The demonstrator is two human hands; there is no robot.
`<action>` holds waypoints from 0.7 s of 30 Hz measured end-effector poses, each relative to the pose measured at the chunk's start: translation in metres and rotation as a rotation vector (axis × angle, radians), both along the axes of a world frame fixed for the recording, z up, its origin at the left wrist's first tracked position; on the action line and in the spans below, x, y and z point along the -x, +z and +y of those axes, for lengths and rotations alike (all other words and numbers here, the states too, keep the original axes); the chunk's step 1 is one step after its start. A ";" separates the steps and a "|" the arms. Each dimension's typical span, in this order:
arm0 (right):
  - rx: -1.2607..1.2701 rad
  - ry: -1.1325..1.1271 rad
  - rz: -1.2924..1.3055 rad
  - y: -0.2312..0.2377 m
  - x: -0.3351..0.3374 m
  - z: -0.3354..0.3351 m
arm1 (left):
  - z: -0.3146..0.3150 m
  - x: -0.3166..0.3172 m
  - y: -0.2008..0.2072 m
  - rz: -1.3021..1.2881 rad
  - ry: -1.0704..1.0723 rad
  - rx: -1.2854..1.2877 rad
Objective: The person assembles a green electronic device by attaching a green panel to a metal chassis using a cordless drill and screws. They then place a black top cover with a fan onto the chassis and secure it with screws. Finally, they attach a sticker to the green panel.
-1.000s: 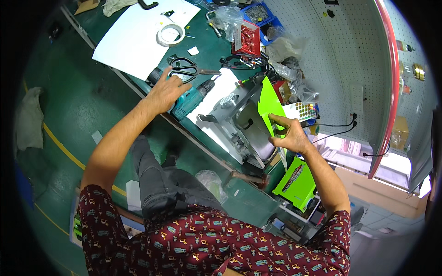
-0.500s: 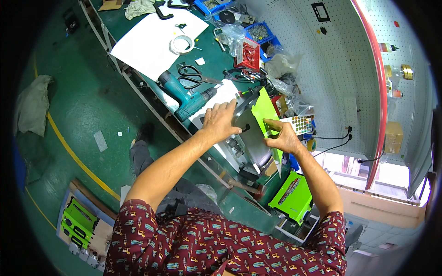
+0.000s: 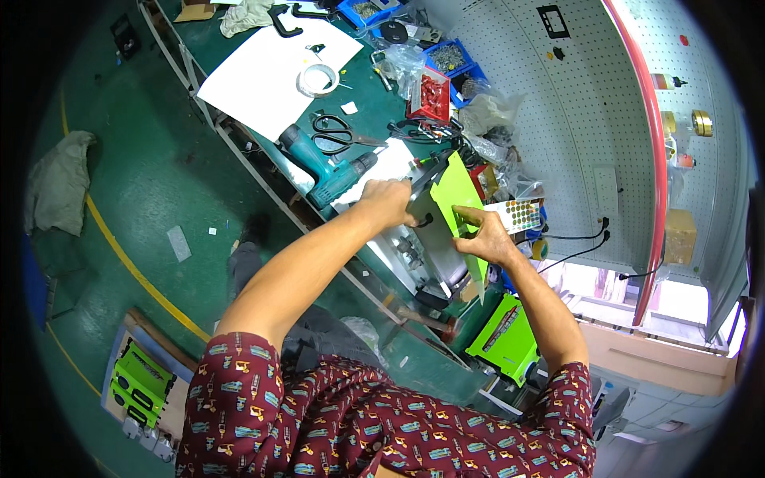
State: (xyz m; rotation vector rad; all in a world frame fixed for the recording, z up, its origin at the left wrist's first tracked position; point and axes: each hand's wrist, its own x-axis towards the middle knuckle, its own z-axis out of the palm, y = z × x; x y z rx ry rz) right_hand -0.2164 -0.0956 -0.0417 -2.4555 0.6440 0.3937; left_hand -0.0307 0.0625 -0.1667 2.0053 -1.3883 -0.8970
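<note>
A boxy unit with a grey metal body (image 3: 443, 248) and a bright green sheet-metal panel (image 3: 455, 185) stands tilted at the bench's near side. My right hand (image 3: 488, 237) pinches the panel at its cut-out, thumb and forefinger curled at the opening. At the unit's left side, my left hand (image 3: 387, 202) is closed with the fingers bent downward; what they grip is hidden by the hand. A small black part (image 3: 426, 221) sticks out beside its fingertips. Left of that hand lies a teal cordless drill (image 3: 325, 171), with black-handled scissors (image 3: 333, 134) behind it.
White paper (image 3: 255, 84) carries a tape roll (image 3: 318, 80). Red (image 3: 430, 94) and blue bins (image 3: 448, 57) of small parts line the pegboard wall (image 3: 518, 72). A hammer (image 3: 430, 320) lies at the bench edge. Green housings stand low right (image 3: 507, 338) and low left (image 3: 142, 382).
My left hand has gone from spread fingers on the unit's edge to curled, closed fingers near the black part. My right hand keeps its pinch on the panel.
</note>
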 end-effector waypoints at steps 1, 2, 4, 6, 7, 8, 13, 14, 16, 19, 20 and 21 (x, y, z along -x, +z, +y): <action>0.001 -0.003 0.001 0.000 -0.001 0.001 | -0.003 -0.001 0.001 -0.004 -0.007 -0.024; 0.003 -0.007 0.002 0.001 -0.001 0.002 | -0.006 -0.001 0.002 -0.009 -0.014 -0.049; 0.026 0.003 0.003 0.003 -0.004 0.006 | -0.012 -0.003 0.002 -0.005 -0.019 -0.106; 0.063 0.015 -0.002 0.003 -0.007 0.011 | -0.017 -0.004 0.000 0.013 -0.015 -0.172; 0.088 0.019 -0.006 -0.001 -0.006 0.015 | -0.018 -0.002 -0.002 0.046 0.014 -0.197; 0.112 0.023 -0.011 -0.003 -0.006 0.018 | -0.018 0.000 -0.004 0.080 0.043 -0.221; 0.173 -0.012 -0.009 -0.015 -0.005 0.036 | -0.022 0.007 0.002 0.178 0.165 -0.373; 0.192 -0.022 -0.009 -0.019 -0.004 0.041 | -0.023 0.007 0.001 0.182 0.179 -0.384; 0.238 -0.026 -0.022 -0.028 0.000 0.046 | -0.025 0.005 -0.005 0.217 0.191 -0.369; 0.339 0.021 -0.072 -0.034 0.004 0.047 | -0.022 -0.001 -0.012 0.286 0.181 -0.310; 0.328 0.003 -0.061 -0.035 0.006 0.048 | -0.021 -0.001 -0.010 0.296 0.175 -0.303; 0.317 -0.015 -0.050 -0.036 0.006 0.049 | -0.021 0.000 -0.007 0.306 0.167 -0.295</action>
